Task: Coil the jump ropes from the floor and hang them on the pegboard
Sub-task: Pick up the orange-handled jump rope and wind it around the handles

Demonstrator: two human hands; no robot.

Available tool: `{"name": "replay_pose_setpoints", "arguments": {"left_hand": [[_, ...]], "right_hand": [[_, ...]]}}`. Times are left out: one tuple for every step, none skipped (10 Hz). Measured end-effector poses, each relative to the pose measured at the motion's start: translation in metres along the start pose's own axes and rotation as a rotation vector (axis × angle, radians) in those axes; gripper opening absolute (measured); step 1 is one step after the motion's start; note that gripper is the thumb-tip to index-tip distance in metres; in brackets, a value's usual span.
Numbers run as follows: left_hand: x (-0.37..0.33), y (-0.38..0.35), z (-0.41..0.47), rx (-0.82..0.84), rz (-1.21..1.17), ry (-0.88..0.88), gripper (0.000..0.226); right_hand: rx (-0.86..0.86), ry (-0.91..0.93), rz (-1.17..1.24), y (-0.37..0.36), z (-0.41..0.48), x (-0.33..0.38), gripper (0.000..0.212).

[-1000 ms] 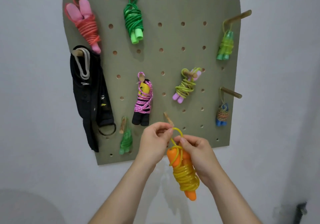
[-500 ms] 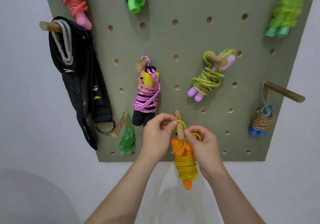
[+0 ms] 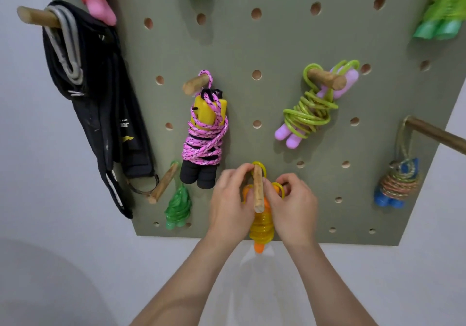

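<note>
Both forearms rise from the bottom of the view, side by side, and the hands meet low on the board. The left hand [image 3: 232, 199] is curled, with thumb and forefinger pinching the top loop of the yellow jump rope [image 3: 262, 227] right where it circles the wooden peg [image 3: 258, 192]. The right hand [image 3: 292, 204] sits just across the peg, fingers bent in, nipping a second yellow loop beside an orange handle. Between the two hands hangs the bundle itself, tight yellow coils round orange handles. One handle tip pokes out below the board's bottom edge, and the loop is over the peg near its base. Now the surroundings, from the left: a pale wall [image 3: 37, 199], then black straps [image 3: 100, 103] with a grey clip, hung on a peg at the edge of the olive-green pegboard [image 3: 252, 43]. Next comes a small green rope bundle [image 3: 177, 207] on a slanting peg. After it is a pink rope [image 3: 205, 134] wound round black handles and a yellow block, up and to the left of the hands. Right of that, a lime rope [image 3: 307, 110] on lilac handles dangles from its own peg. Farthest right, a blue-handled bundle [image 3: 398, 184] hangs off a long peg at the board's edge. More bundles are cut off along the top.
</note>
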State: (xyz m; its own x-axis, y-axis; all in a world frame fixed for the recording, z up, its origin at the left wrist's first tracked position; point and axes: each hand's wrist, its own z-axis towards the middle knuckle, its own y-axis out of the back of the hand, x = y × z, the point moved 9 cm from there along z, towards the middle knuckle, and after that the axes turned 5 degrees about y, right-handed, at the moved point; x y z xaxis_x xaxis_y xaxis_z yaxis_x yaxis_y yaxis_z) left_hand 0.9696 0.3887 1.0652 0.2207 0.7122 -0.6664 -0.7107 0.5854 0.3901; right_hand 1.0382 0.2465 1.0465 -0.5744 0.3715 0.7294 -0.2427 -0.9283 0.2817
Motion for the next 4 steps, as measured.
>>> {"name": "replay_pose_setpoints", "arguments": {"left_hand": [[0.003, -0.007, -0.001, 0.083, 0.079, -0.002, 0.045], [0.002, -0.006, -0.007, 0.117, 0.044, 0.013, 0.047], [0.008, -0.002, -0.012, 0.125, 0.031, 0.027, 0.051], [0.011, 0.007, -0.032, 0.087, 0.031, 0.032, 0.049]], "right_hand": [[0.012, -0.019, 0.097, -0.007, -0.003, -0.008, 0.030], [0.061, -0.038, 0.158, -0.007, -0.005, -0.009, 0.027], [0.136, -0.085, 0.208, -0.008, -0.006, -0.014, 0.018], [0.139, -0.109, 0.214, -0.002, -0.014, -0.020, 0.019]]}}
